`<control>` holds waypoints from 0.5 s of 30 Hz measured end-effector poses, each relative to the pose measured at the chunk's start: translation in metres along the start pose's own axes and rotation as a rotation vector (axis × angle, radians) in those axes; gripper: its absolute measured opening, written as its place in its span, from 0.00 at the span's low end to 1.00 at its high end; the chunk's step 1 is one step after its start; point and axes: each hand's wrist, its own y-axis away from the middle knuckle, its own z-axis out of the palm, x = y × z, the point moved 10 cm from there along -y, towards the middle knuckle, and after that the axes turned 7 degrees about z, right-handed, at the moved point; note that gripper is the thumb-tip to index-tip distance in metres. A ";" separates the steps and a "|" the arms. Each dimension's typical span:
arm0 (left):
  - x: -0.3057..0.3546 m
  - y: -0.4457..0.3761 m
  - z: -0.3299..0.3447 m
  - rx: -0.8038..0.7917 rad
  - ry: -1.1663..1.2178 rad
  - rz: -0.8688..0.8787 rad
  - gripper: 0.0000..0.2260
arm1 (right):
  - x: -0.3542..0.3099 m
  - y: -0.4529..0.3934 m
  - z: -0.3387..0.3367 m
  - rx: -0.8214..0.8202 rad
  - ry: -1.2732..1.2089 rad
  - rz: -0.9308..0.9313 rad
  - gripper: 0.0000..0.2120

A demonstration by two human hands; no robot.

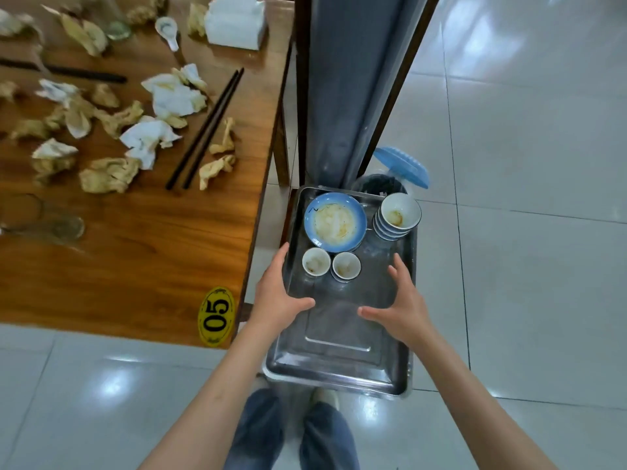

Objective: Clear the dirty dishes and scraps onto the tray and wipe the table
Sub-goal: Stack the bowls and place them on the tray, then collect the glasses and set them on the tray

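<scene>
We're looking down at a steel tray (pixel 339 364) that sits low beside the wooden table (pixel 142 252), just off its right edge. Our left hand (pixel 276 300) is on the tray's left rim: fingers run straight along the outside of the rim and the thumb lies flat over the tray floor, so it's more of a loose clasp than a tight squeeze. Our right hand (pixel 402 307) is spread wide, fingers straight and apart, over the tray's right side. Can't tell if it actually touches the metal or floats just above it, but it's holding nothing.

At the tray's far end there's a dirty blue-rimmed plate (pixel 335 221), a stack of small bowls (pixel 397 217) to its right, and two little cups (pixel 330 264) side by side just in front of the plate.

The table's a mess: crumpled napkins (pixel 169 100), food scraps (pixel 108 174), a pair of dark chopsticks (pixel 207 128), a white spoon (pixel 167 31), and a yellow "05" sticker (pixel 216 316) near the corner.
</scene>
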 end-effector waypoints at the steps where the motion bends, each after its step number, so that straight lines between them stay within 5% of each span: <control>1: 0.011 0.009 -0.006 -0.009 0.003 0.016 0.49 | -0.009 0.010 -0.004 -0.010 0.005 -0.015 0.58; 15: 0.088 0.111 -0.184 0.258 -0.125 0.131 0.46 | -0.183 0.116 0.013 -0.202 0.224 -0.397 0.54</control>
